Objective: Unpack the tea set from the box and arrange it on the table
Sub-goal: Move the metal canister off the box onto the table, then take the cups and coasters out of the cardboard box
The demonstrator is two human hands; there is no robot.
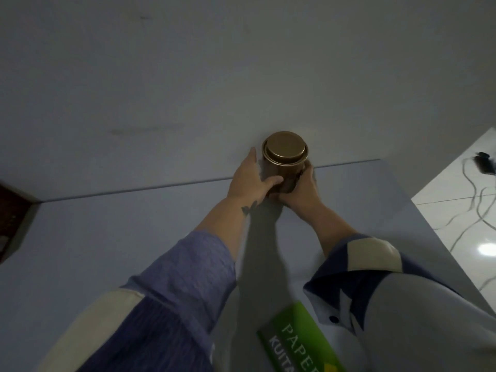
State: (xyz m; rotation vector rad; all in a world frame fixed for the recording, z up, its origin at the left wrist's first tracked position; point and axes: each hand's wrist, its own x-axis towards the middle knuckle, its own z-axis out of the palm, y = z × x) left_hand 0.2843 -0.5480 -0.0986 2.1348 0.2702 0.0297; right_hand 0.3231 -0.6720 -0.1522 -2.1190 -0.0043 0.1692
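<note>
A round brown-gold tin [285,154] with a flat lid stands upright at the far edge of the pale blue table [107,237], close to the wall. My left hand [251,178] grips its left side, thumb across the front. My right hand [300,189] wraps its lower right side. Both arms reach far forward in blue and cream sleeves. The tin's lower body is hidden behind my fingers, so I cannot tell whether it rests on the table. No box is in view.
A green booklet [303,342] with white lettering lies near the table's front edge under my right arm. A dark wooden object [13,218] sits at the far left. White tiled floor with cables [472,205] and a black plug lies to the right.
</note>
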